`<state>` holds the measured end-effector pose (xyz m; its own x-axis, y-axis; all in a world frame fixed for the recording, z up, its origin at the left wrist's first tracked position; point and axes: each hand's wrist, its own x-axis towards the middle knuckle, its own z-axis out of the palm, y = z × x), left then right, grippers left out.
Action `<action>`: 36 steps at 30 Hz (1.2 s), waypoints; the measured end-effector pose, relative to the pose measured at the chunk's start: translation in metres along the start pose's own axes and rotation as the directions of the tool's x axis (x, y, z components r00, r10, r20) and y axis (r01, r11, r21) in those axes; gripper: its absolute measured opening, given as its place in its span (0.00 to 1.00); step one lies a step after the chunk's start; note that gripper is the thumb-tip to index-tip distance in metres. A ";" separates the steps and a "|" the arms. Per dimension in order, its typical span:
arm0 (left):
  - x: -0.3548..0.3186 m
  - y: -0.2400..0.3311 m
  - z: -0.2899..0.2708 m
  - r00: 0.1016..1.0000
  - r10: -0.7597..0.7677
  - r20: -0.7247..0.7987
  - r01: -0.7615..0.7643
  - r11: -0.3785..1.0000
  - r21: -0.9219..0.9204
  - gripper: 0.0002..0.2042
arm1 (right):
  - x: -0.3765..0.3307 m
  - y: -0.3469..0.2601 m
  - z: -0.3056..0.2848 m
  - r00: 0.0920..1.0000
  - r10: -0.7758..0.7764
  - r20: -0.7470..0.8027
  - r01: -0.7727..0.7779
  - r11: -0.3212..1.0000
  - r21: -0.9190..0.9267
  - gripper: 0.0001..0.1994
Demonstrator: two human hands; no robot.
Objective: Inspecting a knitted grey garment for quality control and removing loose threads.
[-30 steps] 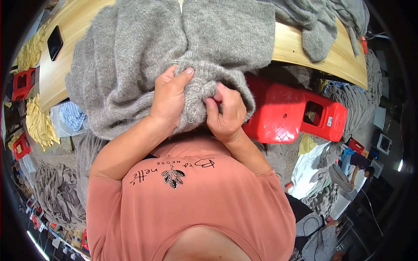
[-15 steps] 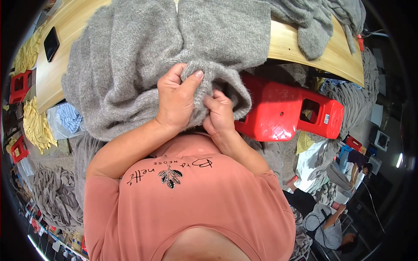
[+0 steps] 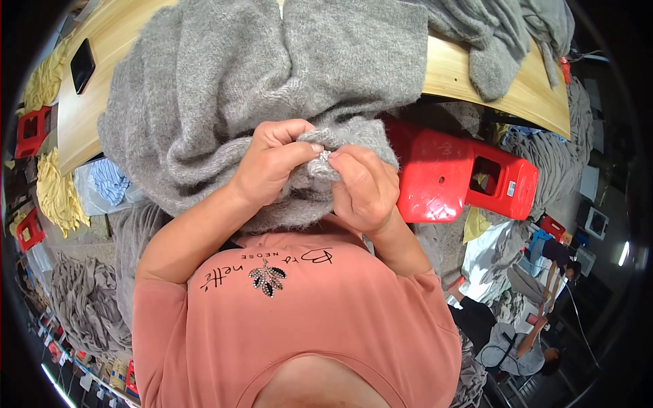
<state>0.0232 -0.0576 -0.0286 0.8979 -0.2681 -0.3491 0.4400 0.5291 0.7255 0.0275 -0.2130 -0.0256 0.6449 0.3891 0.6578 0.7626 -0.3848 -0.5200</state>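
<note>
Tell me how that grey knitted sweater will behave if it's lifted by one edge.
The grey sweater probably flops: it already folds and bunches between both hands. Its fuzzy knit looks grippy, not slippery. It sprawls across the wooden table, so expect drag.

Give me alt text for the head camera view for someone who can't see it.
Both hands, left hand and right hand, pinch a small fold of a fuzzy grey knitted garment close to the person's chest. The garment drapes off a wooden table, with a red plastic stool to the right.
</note>
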 end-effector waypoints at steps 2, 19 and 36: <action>-0.002 -0.002 0.001 0.998 0.051 -0.025 -0.048 0.992 0.113 0.05 | 0.000 0.001 -0.002 1.000 -0.008 -0.015 0.007 0.997 -0.071 0.16; -0.011 -0.025 -0.005 0.842 0.525 0.126 -0.464 0.585 0.665 0.11 | -0.013 -0.003 0.005 0.922 0.379 -0.083 -0.315 0.856 0.410 0.03; -0.013 -0.004 0.009 0.913 0.392 -0.114 -0.145 0.572 0.808 0.09 | -0.013 0.006 0.002 0.995 0.007 -0.102 -0.018 0.994 -0.112 0.08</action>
<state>0.0101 -0.0637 -0.0215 0.9933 0.0541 -0.1018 0.1135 -0.3088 0.9443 0.0235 -0.2190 -0.0382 0.6414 0.2994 0.7063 0.7403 -0.4831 -0.4675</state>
